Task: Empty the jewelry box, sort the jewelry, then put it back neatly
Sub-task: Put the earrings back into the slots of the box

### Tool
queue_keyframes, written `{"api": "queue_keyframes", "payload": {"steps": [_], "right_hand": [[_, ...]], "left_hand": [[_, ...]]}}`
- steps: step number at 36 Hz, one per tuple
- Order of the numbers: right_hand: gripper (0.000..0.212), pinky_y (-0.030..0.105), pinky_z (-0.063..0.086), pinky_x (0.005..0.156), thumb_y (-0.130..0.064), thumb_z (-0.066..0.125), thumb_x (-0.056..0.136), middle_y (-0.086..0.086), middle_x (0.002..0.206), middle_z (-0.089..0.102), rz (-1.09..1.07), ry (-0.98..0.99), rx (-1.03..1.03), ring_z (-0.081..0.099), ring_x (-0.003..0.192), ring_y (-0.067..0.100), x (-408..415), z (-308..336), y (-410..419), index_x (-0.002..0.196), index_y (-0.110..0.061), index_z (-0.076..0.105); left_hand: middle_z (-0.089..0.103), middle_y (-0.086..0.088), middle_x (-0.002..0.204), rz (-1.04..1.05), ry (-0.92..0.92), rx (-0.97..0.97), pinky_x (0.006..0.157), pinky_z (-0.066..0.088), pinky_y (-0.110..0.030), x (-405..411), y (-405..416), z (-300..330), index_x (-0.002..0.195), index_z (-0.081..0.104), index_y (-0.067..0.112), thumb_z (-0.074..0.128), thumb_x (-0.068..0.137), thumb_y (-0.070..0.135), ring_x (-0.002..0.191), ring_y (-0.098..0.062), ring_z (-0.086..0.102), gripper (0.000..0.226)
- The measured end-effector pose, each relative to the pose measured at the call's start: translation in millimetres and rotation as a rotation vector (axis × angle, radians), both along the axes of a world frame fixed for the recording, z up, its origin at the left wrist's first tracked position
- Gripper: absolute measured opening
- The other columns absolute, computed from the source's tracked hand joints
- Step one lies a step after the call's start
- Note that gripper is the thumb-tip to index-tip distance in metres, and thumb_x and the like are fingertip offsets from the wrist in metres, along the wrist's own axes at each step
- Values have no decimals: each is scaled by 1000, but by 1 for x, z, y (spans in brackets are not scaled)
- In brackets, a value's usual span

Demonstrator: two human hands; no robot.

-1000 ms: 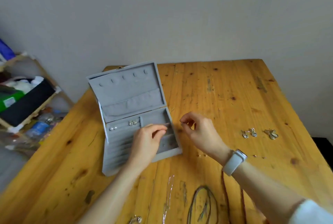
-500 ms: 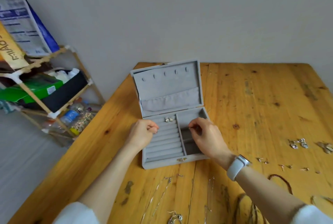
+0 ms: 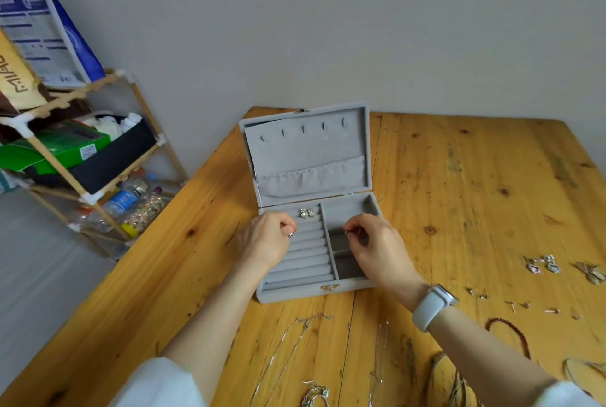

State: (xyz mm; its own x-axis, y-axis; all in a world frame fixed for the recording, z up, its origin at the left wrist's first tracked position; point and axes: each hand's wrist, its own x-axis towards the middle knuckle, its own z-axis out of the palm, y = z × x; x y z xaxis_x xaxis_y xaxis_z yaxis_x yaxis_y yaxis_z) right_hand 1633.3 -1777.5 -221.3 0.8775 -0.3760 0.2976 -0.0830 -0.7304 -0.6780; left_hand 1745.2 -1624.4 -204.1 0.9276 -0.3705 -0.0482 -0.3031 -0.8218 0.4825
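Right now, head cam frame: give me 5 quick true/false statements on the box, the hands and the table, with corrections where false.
1. The jewelry box lid is open. True.
2. A pair of sparkly earrings sits at the far end of the ring-roll section. True.
3. The left hand lies flat on the table, away from the box. False: it is over the box's ring rolls, fingers curled, pinching a small metallic piece.
4. The watch is on the left wrist. False: it is on the right wrist; the right hand is over the box's right compartment.
5. All the jewelry is back in the box. False: thin chains and small earrings lie on the wooden table.
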Motion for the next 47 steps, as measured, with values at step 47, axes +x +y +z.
{"api": "queue_keyframes", "payload": {"steps": [47], "right_hand": [[15,26,44,77,-7,55,86,-3,91,63,30,-9,-114,53,86,15,-1,-1,3,97,-12,64]], "left_hand": [[67,6,81,-183,-549,-129,50,53,-33,-17,11,-30,81,74,16,75,74,11,80,-19,61,8]]}}
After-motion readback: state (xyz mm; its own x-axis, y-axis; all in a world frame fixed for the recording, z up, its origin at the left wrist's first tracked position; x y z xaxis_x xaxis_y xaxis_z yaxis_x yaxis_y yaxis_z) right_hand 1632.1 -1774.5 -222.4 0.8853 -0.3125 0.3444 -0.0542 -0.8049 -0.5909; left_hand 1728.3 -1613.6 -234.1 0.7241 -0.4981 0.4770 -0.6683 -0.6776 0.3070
